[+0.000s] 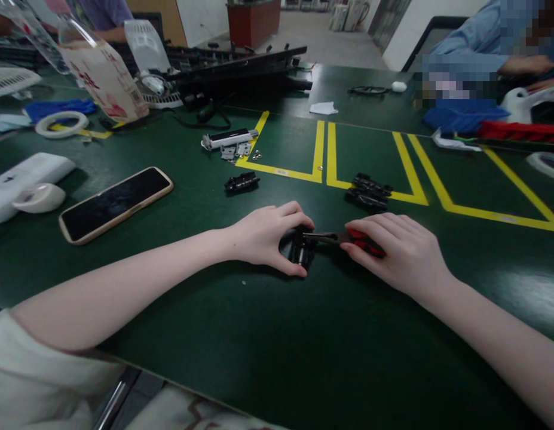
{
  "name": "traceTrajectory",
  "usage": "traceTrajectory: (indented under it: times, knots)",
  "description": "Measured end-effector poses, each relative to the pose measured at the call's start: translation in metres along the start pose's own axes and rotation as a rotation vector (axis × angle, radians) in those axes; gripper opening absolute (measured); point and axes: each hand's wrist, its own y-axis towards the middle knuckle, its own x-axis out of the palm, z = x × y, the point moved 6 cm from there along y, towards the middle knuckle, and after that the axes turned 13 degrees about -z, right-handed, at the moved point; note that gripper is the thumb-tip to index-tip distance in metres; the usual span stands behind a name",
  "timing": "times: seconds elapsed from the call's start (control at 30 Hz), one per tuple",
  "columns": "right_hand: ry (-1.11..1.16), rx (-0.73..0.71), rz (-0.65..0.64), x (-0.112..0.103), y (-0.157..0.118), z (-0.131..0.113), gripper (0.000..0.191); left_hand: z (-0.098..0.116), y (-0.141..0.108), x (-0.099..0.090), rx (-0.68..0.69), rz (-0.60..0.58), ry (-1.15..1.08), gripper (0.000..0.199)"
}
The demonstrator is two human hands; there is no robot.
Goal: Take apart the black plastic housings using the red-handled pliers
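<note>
My left hand [268, 239] is closed around a small black plastic part [301, 251], with thumb and fingers at its two ends. In my right hand [400, 254] are red-handled pliers [364, 240], their metal jaws pointing left. The tips of the jaws meet the upper side of the black part; whether they pinch something there is too small to tell. Another black plastic part [242, 183] lies beyond my left hand. Past my right hand, more black parts [370, 191] lie together, partly over a yellow tape line.
To the left lie a phone [118, 203], a tape roll [40, 197] and a white box [30, 176]. A bottle [101, 77] stands behind them. Small metal pieces [236, 150] sit near the yellow tape [281, 173]. A co-worker's sleeve [469, 42] shows at the far right.
</note>
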Motion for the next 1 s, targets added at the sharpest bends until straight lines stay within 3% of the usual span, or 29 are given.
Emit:
traceTrajectory:
  times: [1.0]
  knots:
    - [0.03,0.043,-0.021,-0.0004,-0.0018,0.0014,0.023,0.0004,0.0005,-0.0011,0.017,0.003,-0.002,0.071]
